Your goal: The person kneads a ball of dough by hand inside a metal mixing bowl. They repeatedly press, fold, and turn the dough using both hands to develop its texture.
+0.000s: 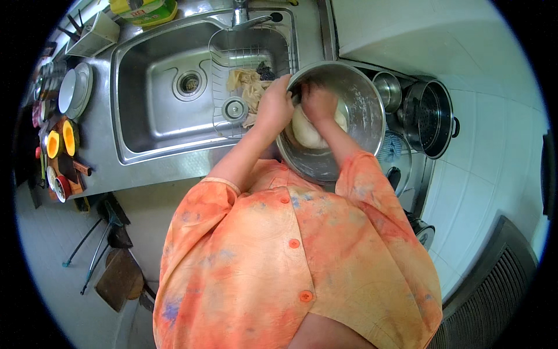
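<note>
A wide steel bowl (365, 125) stands in front of me, to the right of the sink, with floury smears on its inner wall. My left hand (276, 102) is closed over the bowl's left rim. Inside the bowl lies a smooth, pale lump of dough (307, 132). Reaching in from the right, my right hand (319, 106) has its fingers curled on the far side of the dough, close to the wall. Shadow and the hand itself partly hide those fingertips.
The sink (152, 99) holds a wire rack (224, 49) with a tan cloth (250, 86) and a round strainer (235, 109). Cut pumpkin halves (70, 137) and stacked plates (81, 90) sit at the left. A black steamer pot (431, 116) and steel cup (387, 90) stand right.
</note>
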Motion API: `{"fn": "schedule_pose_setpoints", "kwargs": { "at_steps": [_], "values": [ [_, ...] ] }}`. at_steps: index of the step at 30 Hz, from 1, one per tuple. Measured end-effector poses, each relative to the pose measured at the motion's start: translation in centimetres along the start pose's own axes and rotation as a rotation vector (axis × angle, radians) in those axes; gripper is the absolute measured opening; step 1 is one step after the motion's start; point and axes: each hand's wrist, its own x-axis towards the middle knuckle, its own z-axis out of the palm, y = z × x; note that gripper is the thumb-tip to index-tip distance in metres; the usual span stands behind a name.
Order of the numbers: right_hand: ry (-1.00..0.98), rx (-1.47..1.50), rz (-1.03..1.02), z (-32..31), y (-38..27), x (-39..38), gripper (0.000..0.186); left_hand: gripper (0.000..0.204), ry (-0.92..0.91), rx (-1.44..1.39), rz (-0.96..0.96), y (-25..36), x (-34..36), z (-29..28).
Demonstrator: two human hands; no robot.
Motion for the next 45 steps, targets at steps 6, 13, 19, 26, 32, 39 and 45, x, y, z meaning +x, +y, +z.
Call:
{"fn": "schedule_pose_setpoints", "kwargs": {
  "at_steps": [6, 13, 19, 26, 32, 39, 45],
  "values": [
    [-0.462, 0.08, 0.007, -9.1, -0.8, -4.8, 0.033, 0.038, 0.024, -0.036, 0.003, -0.2, -0.3, 0.4],
    [-0.05, 0.144, -0.576, -8.9, 1.4, -10.0, 0.017, 0.04, -0.045, -0.008, -0.018, -0.2, -0.7, 0.3],
    [-0.011, 0.113, -0.555, -3.1, 1.8, -7.5, 0.022, 0.042, -0.038, 0.031, -0.004, -0.5, -0.9, 0.2],
    [-0.067, 0.05, -0.096, -1.2, -0.3, -0.2, 0.032, 0.041, -0.043, 0.024, 0.001, -0.1, -0.5, 0.1],
    [-0.205, 0.078, -0.03, -1.5, 1.6, -2.0, 0.032, 0.042, -0.062, 0.012, 0.003, -0.8, 0.2, 0.3],
    [-0.228, 0.1, -0.409, -9.8, 0.0, -11.4, 0.034, 0.042, -0.058, -0.004, -0.056, -1.1, -0.5, 0.5],
    [-0.285, 0.212, -0.64, -6.1, 1.2, -10.7, 0.028, 0.042, -0.093, 0.019, -0.079, -0.2, -0.6, 0.2]
  ]
}}
